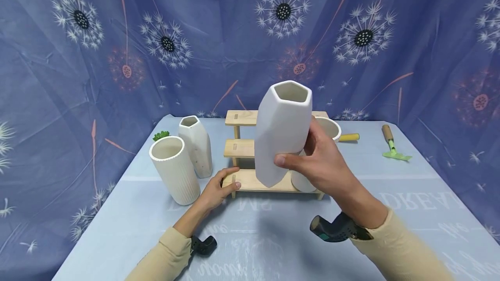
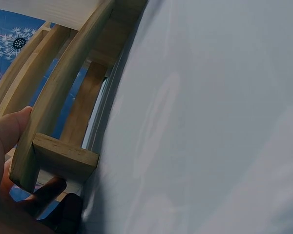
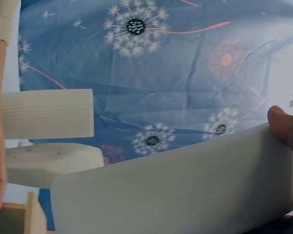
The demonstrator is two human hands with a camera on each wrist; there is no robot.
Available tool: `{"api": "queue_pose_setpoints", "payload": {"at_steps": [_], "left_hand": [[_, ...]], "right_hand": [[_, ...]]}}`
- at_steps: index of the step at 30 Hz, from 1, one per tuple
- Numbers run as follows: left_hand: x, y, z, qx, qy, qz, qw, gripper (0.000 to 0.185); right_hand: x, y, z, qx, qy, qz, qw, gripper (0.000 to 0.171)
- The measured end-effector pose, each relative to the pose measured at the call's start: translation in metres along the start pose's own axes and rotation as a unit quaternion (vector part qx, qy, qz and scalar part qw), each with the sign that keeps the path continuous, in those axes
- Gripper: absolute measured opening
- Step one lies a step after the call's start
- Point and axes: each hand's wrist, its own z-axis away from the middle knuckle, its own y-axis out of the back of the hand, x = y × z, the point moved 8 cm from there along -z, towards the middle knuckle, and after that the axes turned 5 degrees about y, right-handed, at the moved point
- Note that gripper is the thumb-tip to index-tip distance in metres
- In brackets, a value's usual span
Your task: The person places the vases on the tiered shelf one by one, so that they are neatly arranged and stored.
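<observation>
A white faceted vase (image 1: 281,138) is in my right hand (image 1: 328,161), which grips its side with the thumb in front. It is held up before the three-tier wooden stand (image 1: 239,148), mouth upward and slightly tilted. In the right wrist view the vase (image 3: 171,187) fills the lower part, beside my thumb (image 3: 285,129). My left hand (image 1: 218,187) holds the left end of the stand's lowest shelf. The left wrist view shows the thumb over the shelf board (image 2: 63,87) and fingers beneath it. A white pot (image 1: 304,183) on the stand is partly hidden by my right hand.
Left of the stand are a white ribbed vase (image 1: 177,174) and a second faceted vase (image 1: 198,148), with a green succulent (image 1: 160,135) behind. To the right lie a yellow handle (image 1: 349,137) and a small green garden tool (image 1: 395,153) with a wooden handle. A dandelion-patterned curtain (image 1: 218,34) hangs behind.
</observation>
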Motion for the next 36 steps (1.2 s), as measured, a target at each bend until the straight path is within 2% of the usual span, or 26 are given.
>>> {"api": "queue_pose_setpoints", "payload": {"at_steps": [8, 13, 16, 20, 28, 36], "left_hand": [[-0.001, 0.002, 0.001, 0.006, 0.007, 0.001, 1.0, 0.049], [-0.001, 0.002, 0.0, 0.005, 0.004, 0.001, 1.0, 0.049], [-0.001, 0.001, 0.0, 0.001, 0.005, 0.011, 0.9999, 0.05], [-0.001, 0.001, 0.001, 0.0, 0.009, 0.019, 0.9998, 0.05], [0.002, 0.0, 0.0, -0.01, 0.007, 0.031, 0.9994, 0.052], [0.002, -0.002, 0.0, -0.022, 0.003, 0.046, 0.9987, 0.053]], "right_hand": [[0.027, -0.018, -0.011, 0.007, 0.021, -0.046, 0.999, 0.081], [0.047, -0.026, -0.016, 0.024, 0.011, -0.078, 0.997, 0.079], [0.059, -0.029, -0.018, 0.038, 0.002, -0.073, 0.997, 0.078], [0.073, -0.03, -0.02, 0.053, -0.013, -0.042, 0.998, 0.078], [0.104, -0.036, -0.021, 0.064, -0.081, -0.007, 0.995, 0.08], [0.123, -0.042, -0.024, 0.07, -0.104, -0.002, 0.992, 0.081]]}}
